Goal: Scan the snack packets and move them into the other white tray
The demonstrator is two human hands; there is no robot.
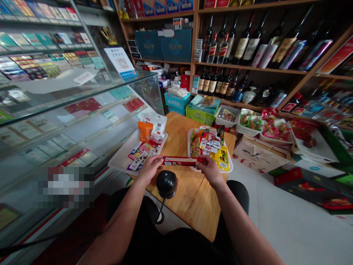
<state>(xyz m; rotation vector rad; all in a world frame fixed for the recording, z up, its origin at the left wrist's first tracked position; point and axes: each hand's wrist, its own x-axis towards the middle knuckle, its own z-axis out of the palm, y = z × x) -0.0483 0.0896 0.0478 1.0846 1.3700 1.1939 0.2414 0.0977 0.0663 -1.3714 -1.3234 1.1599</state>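
Observation:
My left hand (150, 167) and my right hand (211, 170) each pinch one end of a long red snack packet (180, 160), held level just above a small wooden table (190, 198). A black barcode scanner (166, 184) stands right under the packet, near my left hand. A white tray (121, 158) with several snack packs lies to the left. A second white tray (227, 170), heaped with packets, sits behind my right hand.
A glass display counter (82, 92) with cigarette cartons runs along the left. Wooden shelves of wine bottles (248, 44) fill the back wall. Boxes and trays of snacks (248, 123) crowd the floor behind the table, and gift boxes (317, 187) lie at right.

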